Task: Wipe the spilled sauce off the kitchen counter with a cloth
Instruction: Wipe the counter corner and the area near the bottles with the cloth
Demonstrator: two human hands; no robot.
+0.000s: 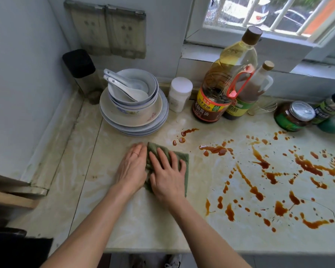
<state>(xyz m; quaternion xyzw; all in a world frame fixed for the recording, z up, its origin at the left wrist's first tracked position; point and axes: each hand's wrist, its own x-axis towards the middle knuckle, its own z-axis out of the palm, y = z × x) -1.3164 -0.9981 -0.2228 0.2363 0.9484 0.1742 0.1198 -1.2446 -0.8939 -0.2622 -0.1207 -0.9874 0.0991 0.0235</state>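
Fingers straight, my left hand and right hand press flat on crumpled green cloth, pale marbled counter; brown sauce splatters to the right, stacked white plates and bowls just behind.

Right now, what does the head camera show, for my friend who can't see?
The right hand presses a crumpled green cloth on the pale stone counter, left hand at its edge, beside unwiped brown sauce splatters. Stacked white dishes and sauce bottles stand behind.
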